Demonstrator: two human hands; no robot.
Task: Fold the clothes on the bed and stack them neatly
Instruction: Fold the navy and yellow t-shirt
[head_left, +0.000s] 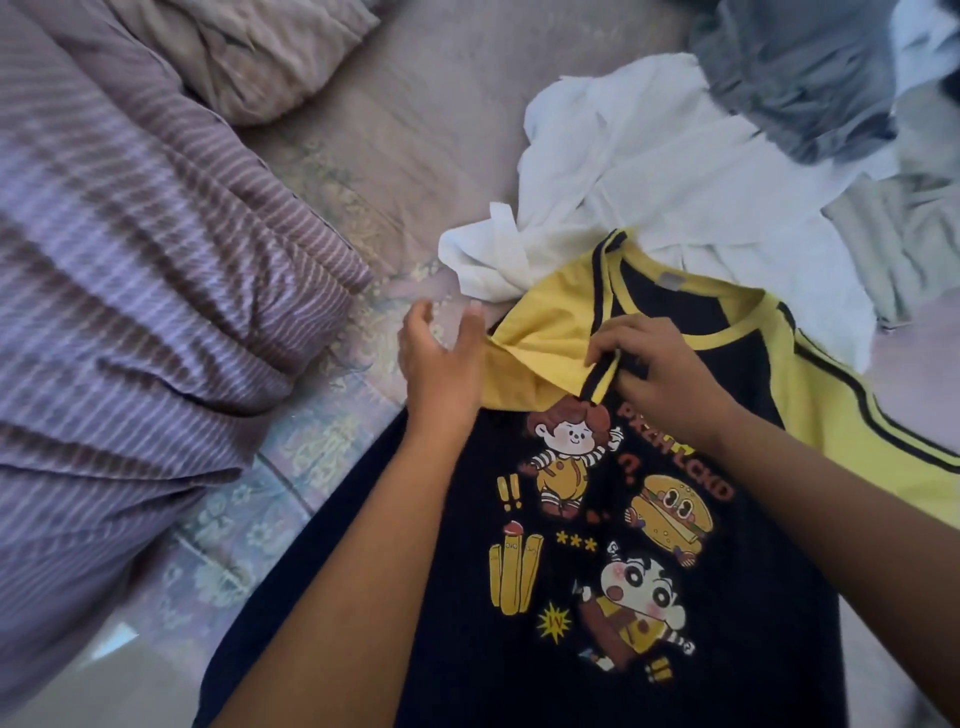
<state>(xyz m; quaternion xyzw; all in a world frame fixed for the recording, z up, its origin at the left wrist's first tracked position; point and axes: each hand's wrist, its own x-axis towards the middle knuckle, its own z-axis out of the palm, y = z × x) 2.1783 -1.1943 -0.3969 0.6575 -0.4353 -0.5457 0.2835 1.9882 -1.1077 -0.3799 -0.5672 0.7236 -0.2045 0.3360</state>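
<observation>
Head view: navy-and-yellow T-shirt (597, 545) flat on bed (415, 104), lower centre. My right hand (660, 374) pinches the folded-in yellow sleeve (545, 332); left hand (441, 358) spread beside it. Sleeve fold underway; next, smooth it flat.

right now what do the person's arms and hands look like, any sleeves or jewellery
Both forearms are bare as far as the frame shows, with no sleeves in view. The left hand and right hand wear no gloves, and no rings, watch or bracelets are visible.
</observation>
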